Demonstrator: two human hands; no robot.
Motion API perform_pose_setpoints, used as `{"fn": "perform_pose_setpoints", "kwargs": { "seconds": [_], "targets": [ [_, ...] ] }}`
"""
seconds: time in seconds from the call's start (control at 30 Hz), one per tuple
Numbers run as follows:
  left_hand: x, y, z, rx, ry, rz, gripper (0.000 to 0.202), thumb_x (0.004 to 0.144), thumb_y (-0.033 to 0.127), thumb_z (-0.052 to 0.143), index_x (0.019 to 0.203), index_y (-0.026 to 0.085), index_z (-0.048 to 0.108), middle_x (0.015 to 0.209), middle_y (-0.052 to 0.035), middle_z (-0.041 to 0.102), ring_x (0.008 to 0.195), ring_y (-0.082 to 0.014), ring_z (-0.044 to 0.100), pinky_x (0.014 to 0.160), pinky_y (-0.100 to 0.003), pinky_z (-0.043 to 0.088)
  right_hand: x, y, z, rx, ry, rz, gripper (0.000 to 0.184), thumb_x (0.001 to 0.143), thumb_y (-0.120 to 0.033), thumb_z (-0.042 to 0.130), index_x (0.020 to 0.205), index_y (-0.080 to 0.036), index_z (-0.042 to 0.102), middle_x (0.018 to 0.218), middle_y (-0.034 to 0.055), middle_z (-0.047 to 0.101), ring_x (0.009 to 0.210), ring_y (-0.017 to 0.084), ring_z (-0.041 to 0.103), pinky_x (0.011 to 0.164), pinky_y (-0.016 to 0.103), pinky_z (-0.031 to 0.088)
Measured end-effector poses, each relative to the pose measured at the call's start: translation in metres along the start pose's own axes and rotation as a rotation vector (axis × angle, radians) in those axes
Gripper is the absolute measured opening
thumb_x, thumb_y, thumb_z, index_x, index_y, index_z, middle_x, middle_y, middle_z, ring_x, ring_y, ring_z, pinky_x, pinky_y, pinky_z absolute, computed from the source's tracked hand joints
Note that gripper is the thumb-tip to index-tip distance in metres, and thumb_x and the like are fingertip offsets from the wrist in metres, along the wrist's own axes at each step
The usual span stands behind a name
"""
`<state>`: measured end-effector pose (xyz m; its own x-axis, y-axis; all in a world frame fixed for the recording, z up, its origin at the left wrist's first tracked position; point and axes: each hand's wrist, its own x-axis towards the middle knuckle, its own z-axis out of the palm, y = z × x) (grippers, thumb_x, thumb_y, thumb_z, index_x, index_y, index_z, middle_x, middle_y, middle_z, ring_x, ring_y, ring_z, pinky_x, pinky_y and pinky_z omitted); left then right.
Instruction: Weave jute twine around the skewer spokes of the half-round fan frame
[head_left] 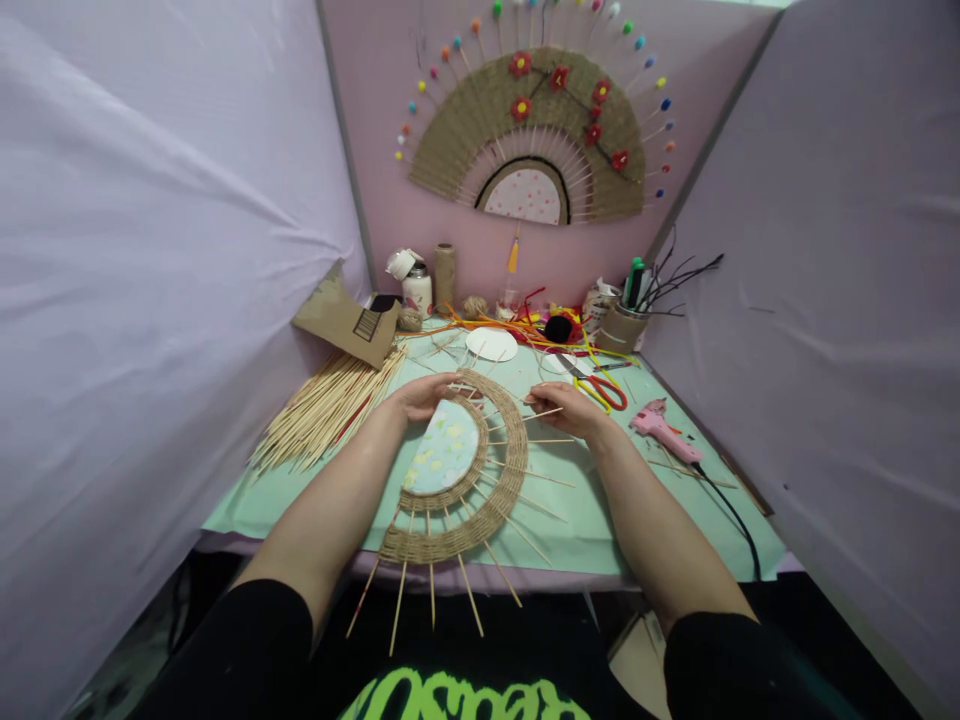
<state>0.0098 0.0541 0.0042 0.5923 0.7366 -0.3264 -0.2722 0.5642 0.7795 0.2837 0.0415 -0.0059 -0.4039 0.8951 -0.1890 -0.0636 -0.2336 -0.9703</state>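
Observation:
A half-round woven fan (516, 462) made of twine and thin sticks is tilted over the front of the table. Its inner half-disc (444, 450) is pale blue with yellow-green blotches, and bare stick ends spread outward from the twine bands. My left hand (429, 397) grips the fan at its far end, the fingers partly hidden behind the weave. Close to the fan's outer band, my right hand (566, 405) is closed in a pinch beside the protruding sticks. Whatever lies between those fingertips is too small to make out.
Loose sticks (326, 410) lie left beside a cardboard piece (352, 325). To the right are scissors (604, 392) and a pink glue gun (667, 430) with its cord. Jars, twine and a pen holder (622, 325) line the back; a decorated fan (450, 135) hangs above.

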Motion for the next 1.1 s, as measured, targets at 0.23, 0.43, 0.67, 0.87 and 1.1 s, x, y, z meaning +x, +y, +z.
{"fn": "perform_pose_setpoints", "kwargs": {
  "seconds": [0.23,0.43,0.67,0.87,1.1],
  "targets": [
    [-0.005,-0.008,-0.004,0.242,-0.032,0.035,0.035,0.058,0.016,0.078,0.09,0.012,0.065,0.087,-0.0123,0.072,0.071,-0.0192,0.068,0.069,-0.028,0.052,-0.003,-0.009,-0.01,0.054,0.045,-0.045,0.023,0.065,-0.036,0.068,0.065,-0.014,0.061,0.053,-0.0029,0.044,0.044,0.005,0.028,0.041,0.021,0.019],
    [-0.001,-0.005,0.003,0.25,0.153,0.124,0.03,0.059,0.017,0.074,0.086,0.014,0.063,0.074,-0.0067,0.071,0.059,-0.0175,0.066,0.058,-0.028,0.051,-0.003,-0.011,-0.014,0.081,0.046,-0.068,0.033,0.068,-0.046,0.067,0.072,-0.014,0.062,0.053,-0.0044,0.04,0.045,0.005,0.028,0.042,0.021,0.021],
    [0.0,-0.003,0.008,0.329,0.253,0.199,0.032,0.057,0.021,0.073,0.086,0.015,0.061,0.07,-0.0041,0.07,0.055,-0.0165,0.064,0.053,-0.026,0.049,-0.002,-0.009,-0.018,-0.17,0.242,-0.242,0.051,0.071,-0.062,0.059,0.078,-0.013,0.066,0.06,-0.0011,0.045,0.05,0.007,0.036,0.045,0.022,0.025],
    [0.005,-0.004,0.002,0.367,0.362,0.249,0.03,0.057,0.022,0.072,0.084,0.015,0.061,0.068,-0.0044,0.069,0.053,-0.0168,0.063,0.051,-0.025,0.048,-0.001,-0.007,-0.017,-0.714,0.543,-0.499,0.039,0.076,-0.054,0.056,0.069,-0.017,0.065,0.066,0.0026,0.057,0.065,0.016,0.048,0.059,0.027,0.034],
    [0.007,-0.001,0.0,0.281,0.461,0.302,0.026,0.058,0.018,0.07,0.082,0.015,0.061,0.064,-0.0035,0.068,0.052,-0.017,0.063,0.051,-0.025,0.048,-0.004,-0.008,-0.014,-0.668,0.592,-0.59,0.036,0.078,-0.052,0.055,0.074,-0.018,0.066,0.067,0.0031,0.059,0.064,0.017,0.048,0.06,0.028,0.034]
  ]
}}
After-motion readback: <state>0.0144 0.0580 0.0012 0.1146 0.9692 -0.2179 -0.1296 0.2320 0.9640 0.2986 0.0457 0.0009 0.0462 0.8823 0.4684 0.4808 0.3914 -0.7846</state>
